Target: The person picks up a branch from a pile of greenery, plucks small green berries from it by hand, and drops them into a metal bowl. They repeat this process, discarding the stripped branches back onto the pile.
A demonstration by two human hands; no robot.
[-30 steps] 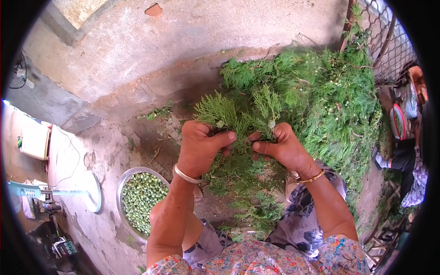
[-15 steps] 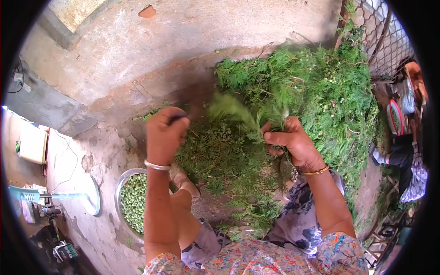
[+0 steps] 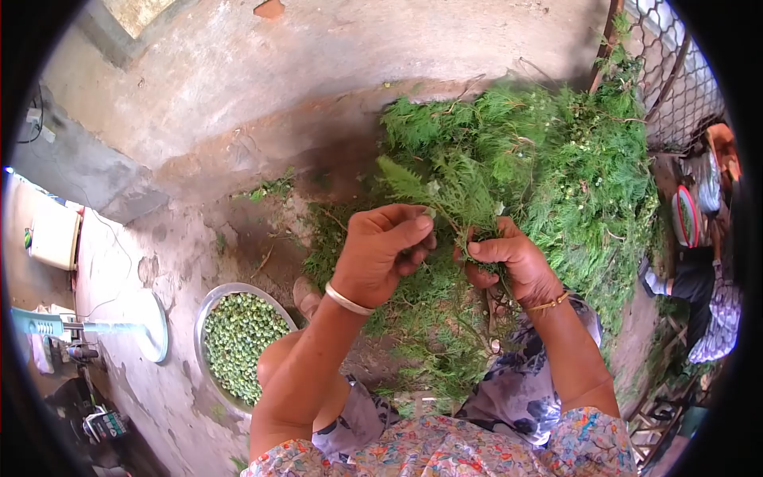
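My right hand (image 3: 513, 258), with a thin gold bracelet, is closed round the stems of a green leafy sprig (image 3: 457, 195) at the centre. My left hand (image 3: 389, 246), with a silver bangle, is at the sprig's left side, thumb and fingers pinched together; whatever lies between the fingertips is too small to name. Below both hands, more cut greenery (image 3: 437, 342) lies on the ground between my legs. A metal basin (image 3: 200, 342) of small green cones or fruits stands at the lower left, left of my knee.
A large heap of green branches (image 3: 588, 191) lies at the right against the wall (image 3: 318, 63). Wire mesh (image 3: 683, 87) rises at the upper right. A pale blue fan (image 3: 151, 326) stands at the left. At the right edge another person's leg (image 3: 691, 282) shows near a red-rimmed container (image 3: 685, 215).
My left hand swung left, away from the sprig, and has come back beside it with fingers pinched. My right hand has kept hold of the greenery and shifted slightly right.
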